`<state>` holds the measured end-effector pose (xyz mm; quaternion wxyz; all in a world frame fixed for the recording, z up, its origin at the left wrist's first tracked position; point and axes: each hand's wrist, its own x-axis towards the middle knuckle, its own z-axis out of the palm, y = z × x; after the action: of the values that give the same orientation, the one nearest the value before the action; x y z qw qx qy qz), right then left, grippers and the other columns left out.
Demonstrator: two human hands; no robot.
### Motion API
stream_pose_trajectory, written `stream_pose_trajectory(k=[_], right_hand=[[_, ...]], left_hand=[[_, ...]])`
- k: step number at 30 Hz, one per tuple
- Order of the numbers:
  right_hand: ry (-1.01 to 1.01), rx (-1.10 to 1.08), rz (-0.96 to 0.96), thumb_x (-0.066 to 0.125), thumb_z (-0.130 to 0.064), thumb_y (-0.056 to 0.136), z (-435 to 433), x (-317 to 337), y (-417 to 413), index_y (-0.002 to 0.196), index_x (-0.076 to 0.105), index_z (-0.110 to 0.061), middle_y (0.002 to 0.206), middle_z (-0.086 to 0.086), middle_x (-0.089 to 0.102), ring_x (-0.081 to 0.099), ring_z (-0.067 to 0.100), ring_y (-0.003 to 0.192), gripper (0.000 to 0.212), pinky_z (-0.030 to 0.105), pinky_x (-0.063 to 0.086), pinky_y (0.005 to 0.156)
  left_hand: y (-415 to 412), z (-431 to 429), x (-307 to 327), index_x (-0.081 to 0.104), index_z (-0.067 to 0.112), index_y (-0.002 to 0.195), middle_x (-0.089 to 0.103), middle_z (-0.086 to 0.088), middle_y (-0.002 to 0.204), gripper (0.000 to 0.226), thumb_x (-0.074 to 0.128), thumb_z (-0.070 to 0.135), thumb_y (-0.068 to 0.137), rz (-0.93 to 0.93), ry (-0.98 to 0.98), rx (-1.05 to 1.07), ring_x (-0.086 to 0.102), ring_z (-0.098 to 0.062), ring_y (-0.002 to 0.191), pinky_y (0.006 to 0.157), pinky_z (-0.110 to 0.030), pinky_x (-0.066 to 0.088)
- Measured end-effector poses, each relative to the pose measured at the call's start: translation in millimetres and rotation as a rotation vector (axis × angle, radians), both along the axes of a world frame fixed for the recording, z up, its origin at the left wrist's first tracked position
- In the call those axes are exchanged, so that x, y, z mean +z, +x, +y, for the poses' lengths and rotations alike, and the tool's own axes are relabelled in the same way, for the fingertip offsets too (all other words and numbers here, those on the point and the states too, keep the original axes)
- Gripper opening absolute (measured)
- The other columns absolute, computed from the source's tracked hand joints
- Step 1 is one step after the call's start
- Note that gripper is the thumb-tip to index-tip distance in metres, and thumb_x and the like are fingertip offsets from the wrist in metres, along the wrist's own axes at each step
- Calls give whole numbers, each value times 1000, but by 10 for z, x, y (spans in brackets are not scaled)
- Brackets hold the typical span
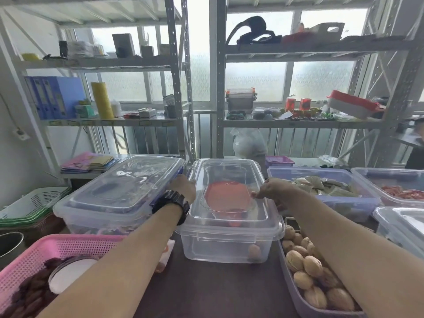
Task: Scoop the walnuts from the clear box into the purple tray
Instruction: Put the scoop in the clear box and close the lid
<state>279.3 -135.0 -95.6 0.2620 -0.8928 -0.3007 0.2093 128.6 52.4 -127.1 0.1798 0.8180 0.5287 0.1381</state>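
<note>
The clear box (213, 244) stands in the middle of the dark table with its clear lid (231, 177) on top. An orange scoop (226, 196) shows through the lid, and one walnut (254, 251) lies at the box's front right corner. My left hand (183, 187), with a black watch on the wrist, rests against the lid's left edge. My right hand (273, 190) touches the lid's right edge with its fingers bent. The purple tray (296, 297), at the right front, holds several walnuts (305, 269) and is partly hidden by my right forearm.
A pink basket (57, 249) with dark dried fruit and a white lid sits at the front left. A larger lidded clear box (119, 191) stands left of the middle one. Open bins (321, 187) with dried leaves and red bits line the right. Metal shelves rise behind.
</note>
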Motion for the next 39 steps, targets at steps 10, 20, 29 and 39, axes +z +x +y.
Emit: stream_pose_trajectory(k=[10, 20, 29, 39], right_hand=[[-59, 14, -106, 59, -38, 92, 22, 12, -33, 119, 62, -8, 132, 19, 53, 56, 30, 116, 40, 35, 48, 94], [-28, -29, -51, 68, -32, 87, 55, -24, 1, 104, 62, -3, 130, 19, 54, 59, 33, 111, 34, 40, 52, 90], [66, -59, 38, 72, -31, 83, 28, -53, 20, 124, 54, 3, 124, 21, 58, 58, 33, 110, 56, 44, 50, 94], [30, -44, 48, 65, -32, 89, 42, -39, -1, 116, 64, 0, 128, 19, 58, 55, 32, 116, 42, 37, 44, 96]], left_hand=[[-24, 11, -76, 47, 2, 133, 59, -14, 128, 78, 63, 61, 83, -141, -156, -54, 60, -30, 112, 93, -38, 51], [-45, -81, 34, 61, 0, 114, 67, -8, 88, 56, 61, 51, 90, -111, -59, -47, 67, -23, 78, 61, -31, 50], [-68, -48, 23, 51, -1, 133, 66, -14, 121, 69, 54, 54, 92, -128, -95, -104, 66, -27, 100, 80, -35, 51], [-107, -93, 18, 48, -4, 136, 62, -21, 127, 71, 51, 52, 93, -143, -114, -87, 65, -35, 109, 87, -43, 54]])
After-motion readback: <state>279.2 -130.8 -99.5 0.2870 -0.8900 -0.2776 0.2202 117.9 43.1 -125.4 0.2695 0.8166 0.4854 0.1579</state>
